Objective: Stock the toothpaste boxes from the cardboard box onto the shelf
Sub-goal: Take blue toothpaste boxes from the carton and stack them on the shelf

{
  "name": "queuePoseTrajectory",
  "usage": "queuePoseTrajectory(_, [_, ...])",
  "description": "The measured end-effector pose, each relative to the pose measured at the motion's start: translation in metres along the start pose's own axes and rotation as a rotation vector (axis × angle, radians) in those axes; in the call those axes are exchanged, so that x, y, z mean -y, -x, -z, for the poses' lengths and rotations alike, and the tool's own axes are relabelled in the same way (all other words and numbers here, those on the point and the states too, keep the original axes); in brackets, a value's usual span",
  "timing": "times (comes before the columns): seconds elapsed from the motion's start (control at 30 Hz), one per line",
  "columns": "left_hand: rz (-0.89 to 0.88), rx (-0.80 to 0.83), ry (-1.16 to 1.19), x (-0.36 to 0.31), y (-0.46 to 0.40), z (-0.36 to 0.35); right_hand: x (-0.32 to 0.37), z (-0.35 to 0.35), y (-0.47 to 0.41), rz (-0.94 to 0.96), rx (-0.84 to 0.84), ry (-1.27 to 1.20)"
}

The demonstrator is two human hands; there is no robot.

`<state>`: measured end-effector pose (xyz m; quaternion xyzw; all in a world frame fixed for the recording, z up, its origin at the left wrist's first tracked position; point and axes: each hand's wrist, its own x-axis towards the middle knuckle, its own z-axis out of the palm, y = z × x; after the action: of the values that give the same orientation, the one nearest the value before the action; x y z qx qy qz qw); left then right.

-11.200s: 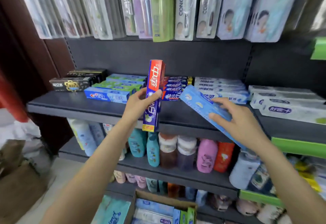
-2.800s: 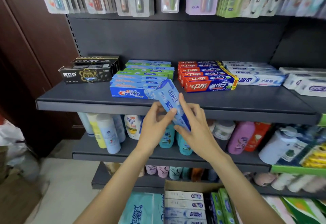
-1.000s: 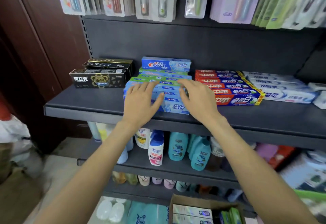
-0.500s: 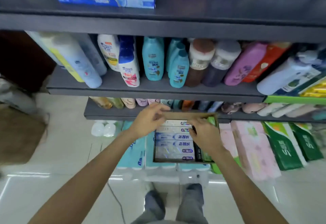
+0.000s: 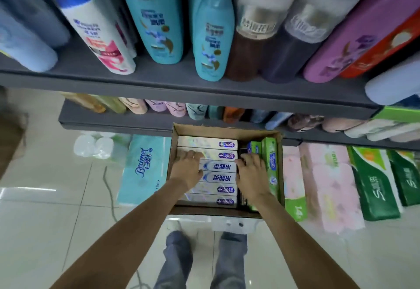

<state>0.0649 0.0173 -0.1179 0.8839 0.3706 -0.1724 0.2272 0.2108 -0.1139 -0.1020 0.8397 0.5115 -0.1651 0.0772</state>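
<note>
Down in the cardboard box (image 5: 223, 130) on the floor, both hands are on the toothpaste boxes (image 5: 214, 167). The left hand (image 5: 187, 169) lies on the left ends of the white boxes, and its fingers look bent over the edge of one, but I cannot tell if it has a real hold yet. The right hand (image 5: 251, 172) sits at the right ends of the same boxes, with its fingers curled down into the dark gap beside them; I cannot tell if it grips one either. The white boxes lie flat, side by side, in a neat row that fills the left part of the cardboard box. Green boxes (image 5: 269, 160) stand on edge along its right wall. I think these boxes are light and stiff, made of thin card, so they could dent if squeezed hard. The shiny sides may be a bit slippery. The best place to hold one is probably at its two short ends, one hand on each, and then lift it straight up. Above the cardboard box is a grey shelf (image 5: 181, 88) with tall shampoo bottles (image 5: 159, 15). Beside the cardboard box lie packs of tissue (image 5: 145, 168). The shelf for the toothpaste is not in view.
</note>
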Motion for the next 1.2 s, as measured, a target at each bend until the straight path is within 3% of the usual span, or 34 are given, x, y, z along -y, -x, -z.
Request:
queuePoseTrajectory(0.33, [-0.081,-0.106,-0.262,0.009,-0.042,-0.038,0.001,-0.022,-0.048,0.097,-0.048,0.193])
queuePoseTrajectory(0.43, [-0.057,-0.081,-0.25,0.009,-0.052,-0.034,0.001,-0.022,-0.05,0.058,-0.041,0.195])
queuePoseTrajectory(0.57, [-0.016,-0.047,-0.268,0.004,-0.061,-0.027,-0.013,-0.014,-0.022,-0.08,-0.182,0.132])
queuePoseTrajectory(0.63, [-0.045,-0.081,-0.183,-0.006,-0.057,-0.026,-0.023,-0.007,-0.002,-0.125,-0.244,0.097])
queuePoseTrajectory(0.8, [-0.162,-0.093,0.326,-0.078,-0.033,-0.024,-0.031,-0.007,0.021,-0.251,-0.291,-0.06])
queuePoseTrajectory(1.0, [-0.114,0.158,0.414,-0.111,-0.047,-0.039,-0.041,-0.013,0.017,-0.242,-0.304,-0.12])
queuePoseTrajectory(1.2, [-0.103,0.197,0.586,-0.111,-0.05,-0.046,-0.028,-0.005,0.027,-0.23,-0.195,-0.309])
